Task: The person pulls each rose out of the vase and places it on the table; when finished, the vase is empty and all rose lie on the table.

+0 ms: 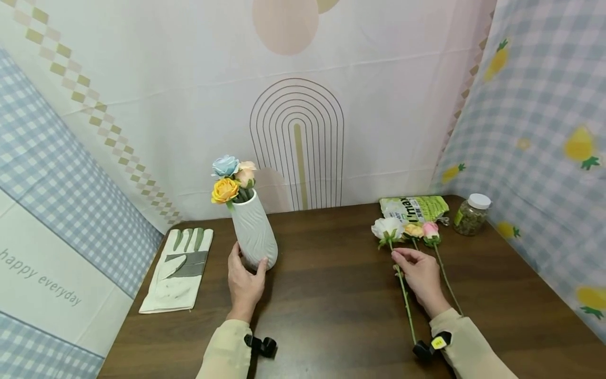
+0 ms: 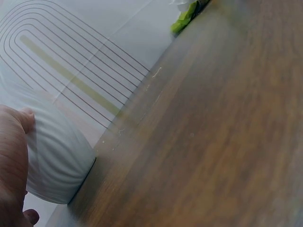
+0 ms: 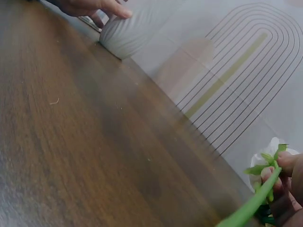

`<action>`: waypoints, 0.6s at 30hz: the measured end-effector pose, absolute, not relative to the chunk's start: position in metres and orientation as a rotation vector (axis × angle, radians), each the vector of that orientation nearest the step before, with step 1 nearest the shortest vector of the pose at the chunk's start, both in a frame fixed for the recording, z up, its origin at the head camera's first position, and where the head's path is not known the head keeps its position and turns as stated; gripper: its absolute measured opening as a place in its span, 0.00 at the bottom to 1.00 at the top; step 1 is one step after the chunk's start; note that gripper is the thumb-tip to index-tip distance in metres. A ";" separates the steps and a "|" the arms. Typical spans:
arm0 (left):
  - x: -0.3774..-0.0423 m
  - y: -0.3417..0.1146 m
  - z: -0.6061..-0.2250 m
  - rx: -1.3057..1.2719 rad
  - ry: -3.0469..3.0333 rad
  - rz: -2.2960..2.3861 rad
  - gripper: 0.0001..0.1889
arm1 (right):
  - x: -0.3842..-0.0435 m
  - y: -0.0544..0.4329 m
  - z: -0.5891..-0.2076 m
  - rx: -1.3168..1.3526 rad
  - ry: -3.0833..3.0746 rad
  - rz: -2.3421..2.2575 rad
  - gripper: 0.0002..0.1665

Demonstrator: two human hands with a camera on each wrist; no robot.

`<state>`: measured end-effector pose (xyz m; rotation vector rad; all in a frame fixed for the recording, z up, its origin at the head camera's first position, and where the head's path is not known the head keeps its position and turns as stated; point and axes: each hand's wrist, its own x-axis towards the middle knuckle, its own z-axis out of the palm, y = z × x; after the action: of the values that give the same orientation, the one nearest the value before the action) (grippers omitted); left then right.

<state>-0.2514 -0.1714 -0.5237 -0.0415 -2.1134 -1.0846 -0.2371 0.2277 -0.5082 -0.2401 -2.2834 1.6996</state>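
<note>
A white ribbed vase (image 1: 254,231) stands at the left of the table with a blue, a peach and a yellow artificial flower (image 1: 225,190) in its mouth. Low on the vase, my left hand (image 1: 246,281) grips it, thumb on one side and fingers on the other. Over on the right, my right hand (image 1: 418,273) pinches the green stem of a white artificial flower (image 1: 388,229) just below the bloom; in the right wrist view this stem (image 3: 253,201) runs toward the camera. A yellow flower (image 1: 414,230) and a pink flower (image 1: 430,229) lie beside it.
White work gloves (image 1: 177,276) with grey and green patches lie at the left edge. Behind the loose flowers is a green printed packet (image 1: 416,208). A lidded jar (image 1: 472,215) stands at the back right. Patterned cloths (image 1: 203,105) hang around the wooden table (image 1: 326,295).
</note>
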 end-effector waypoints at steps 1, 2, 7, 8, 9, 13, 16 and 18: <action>-0.251 -0.171 -0.523 -0.039 -2.115 -1.086 0.41 | -0.238 0.228 -0.509 -0.257 -2.300 1.687 0.19; -0.252 -0.172 -0.523 -0.038 -2.116 -1.090 0.41 | -0.238 0.228 -0.509 -0.271 -2.320 1.674 0.19; -0.252 -0.173 -0.522 -0.039 -2.116 -1.085 0.41 | -0.240 0.229 -0.509 -0.295 -2.435 1.609 0.15; -0.252 -0.173 -0.522 -0.041 -2.112 -1.084 0.41 | -0.240 0.228 -0.509 -0.291 -2.451 1.599 0.14; -0.252 -0.173 -0.522 -0.045 -2.107 -1.082 0.41 | -0.240 0.228 -0.509 -0.287 -2.462 1.588 0.14; -0.252 -0.173 -0.523 -0.058 -2.088 -1.076 0.41 | -0.241 0.229 -0.508 -0.289 -2.485 1.557 0.13; -0.252 -0.172 -0.523 -0.057 -2.094 -1.077 0.41 | -0.240 0.231 -0.508 -0.301 -2.506 1.525 0.14; -0.251 -0.171 -0.523 -0.055 -2.101 -1.081 0.41 | -0.239 0.232 -0.509 -0.307 -2.521 1.505 0.14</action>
<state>-0.2514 -0.1715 -0.5226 -0.0547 -2.1011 -1.0806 -0.2395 0.2323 -0.5085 -0.3071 -2.5210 1.5054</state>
